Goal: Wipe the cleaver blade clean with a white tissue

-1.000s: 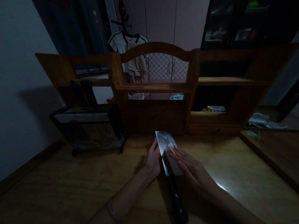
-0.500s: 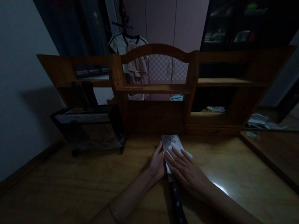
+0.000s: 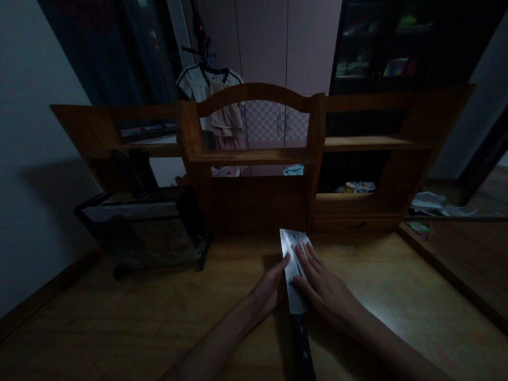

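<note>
A kitchen knife (image 3: 295, 299) with a broad, cleaver-like metal blade lies in front of me, its tip away from me. Its black riveted handle (image 3: 304, 356) points toward me. My left hand (image 3: 271, 286) grips the blade's left edge, thumb on top and the other fingers out of sight beneath. Over the right side of the blade, my right hand (image 3: 321, 277) presses with its fingers close together. Under those fingers a bit of white tissue (image 3: 305, 249) shows; most of it is hidden.
A wooden desk (image 3: 230, 303) lies under my arms, with a wooden shelf unit (image 3: 259, 199) along its back. At the left stands a dark knife block (image 3: 148, 227) with black handles sticking up. A wall borders the left side; papers (image 3: 429, 201) lie beyond the right edge.
My right hand has shifted a little right on the blade, covering most of the tissue. More bare blade shows near the handle. My left thumb now rests on the blade's face. The view has shifted slightly.
</note>
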